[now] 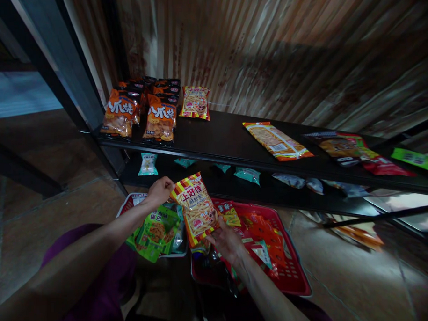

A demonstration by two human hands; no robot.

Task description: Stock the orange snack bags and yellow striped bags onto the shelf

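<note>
Between my hands is a yellow and red bag of prawn crackers, its printed front facing up, held over the baskets. My left hand pinches its upper left corner. At the lower right edge, my right hand grips the same bag, with part of the fingers hidden. Below lies a red basket filled with red and orange snack packets. Left of it, a white-rimmed basket holds green snack bags. A similar prawn cracker bag stands at the back of the black shelf.
Orange snack bags stand in rows on the upper shelf. An orange-edged packet, a brown and red bag and a green packet lie farther right. Small teal packets rest on the lower shelf. A black post rises at left.
</note>
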